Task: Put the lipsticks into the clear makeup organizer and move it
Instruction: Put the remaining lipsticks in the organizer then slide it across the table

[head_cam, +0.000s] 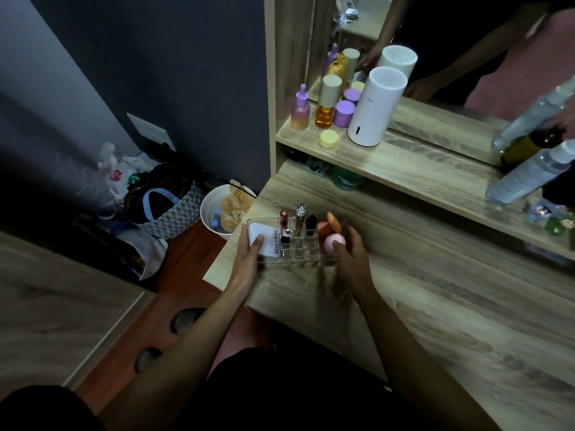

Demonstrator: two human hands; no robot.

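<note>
Clear acrylic gridded organizer (306, 248) sits mid-frame on wood-grain desk (435, 290), near its left edge. Left hand (249, 255) and right hand (350, 258) clamp its two ends. Slim cylindrical lipsticks (283, 223) upright inside; rounded pink sponge (333, 242), probably foam.

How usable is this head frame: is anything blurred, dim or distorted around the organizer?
Head view: dim overall, with dark vignetted corners; wide-angle bending curves the shelf edges. The clear makeup organizer and both the left hand and right hand gripping its ends are fairly sharp, with slight smear on the desk below them. The spray bottles at right are blurred.
</note>
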